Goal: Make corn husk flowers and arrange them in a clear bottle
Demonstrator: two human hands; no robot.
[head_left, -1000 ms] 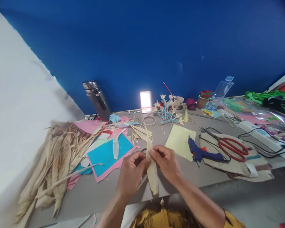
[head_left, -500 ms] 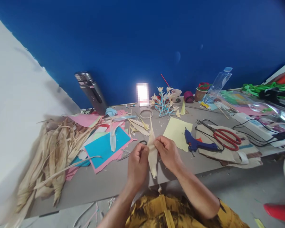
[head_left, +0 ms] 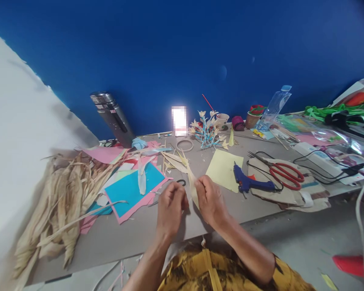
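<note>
My right hand (head_left: 211, 201) is closed on a pale dried corn husk (head_left: 192, 182), which stands up from the fingers with its thin tip pointing away from me. My left hand (head_left: 171, 205) is just left of it, fingers curled into a pinch. A narrow gap shows between these fingers and the husk, and whatever they hold is hidden. Beyond the left hand, a dark loop like a scissor handle (head_left: 181, 182) lies on the table. Husk flowers on blue stems (head_left: 208, 135) stand at the back, beside a roll of tape (head_left: 185, 145).
Dried husks (head_left: 57, 206) are heaped at left beside blue paper (head_left: 124, 198). To the right are yellow paper (head_left: 221, 169), a blue glue gun (head_left: 251, 182), red-handled scissors (head_left: 286, 173) and a white power strip (head_left: 324, 161) with cables. A dark flask (head_left: 115, 117) stands at the back left.
My left hand has come away from the husk and sits slightly lower. My right hand now wraps further around the husk, covering its lower part. The view has shifted slightly.
</note>
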